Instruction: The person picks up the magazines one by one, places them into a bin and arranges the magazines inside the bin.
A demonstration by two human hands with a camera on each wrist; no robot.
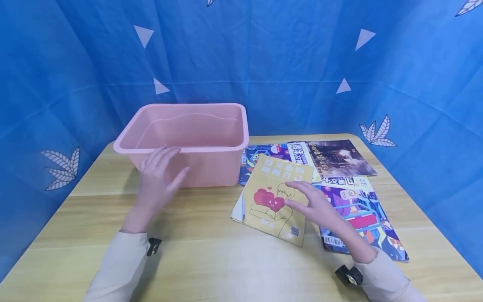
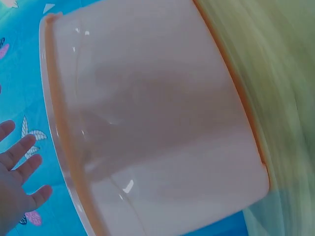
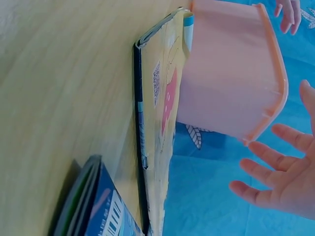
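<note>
Pink plastic bin upright and open-topped at table's back left, yellow heart-cover magazine flat just beside it

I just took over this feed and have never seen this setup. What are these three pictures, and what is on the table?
No machine here: a person works with two bare hands. The wide picture comes from a camera on the head; the two tilted ones come from cameras on each wrist.

On the wooden table stands a pink plastic bin, which looks empty. To its right lie several magazines, topmost a yellow magazine with a red heart.

The left hand is open by the bin's front wall; actual contact is unclear. The right hand is open over the yellow magazine. Neither has a grip on anything.
</note>
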